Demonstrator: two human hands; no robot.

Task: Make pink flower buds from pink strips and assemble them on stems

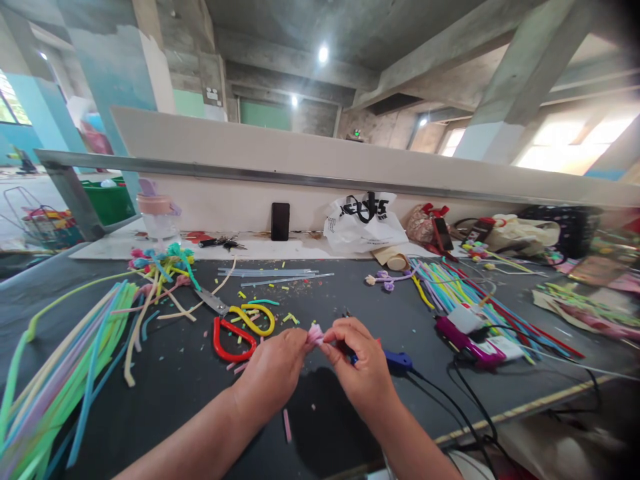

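Observation:
A small pink piece (315, 335) is pinched between both hands above the dark table. My left hand (275, 363) grips it from the left with closed fingertips. From the right, my right hand (357, 357) holds its other side between thumb and forefinger. Scissors with one red and one yellow handle (235, 342) lie just left of my left hand. Behind my right hand, a blue-handled tool (399, 361) with a black cord rests on the table, its front part hidden by the hand.
Bundles of coloured strips lie at the left (95, 360) and right (450, 287). A phone (281, 221), a bottle (158, 220) and a white bag (365, 223) stand along the back. A purple power strip (470, 345) with cords lies right.

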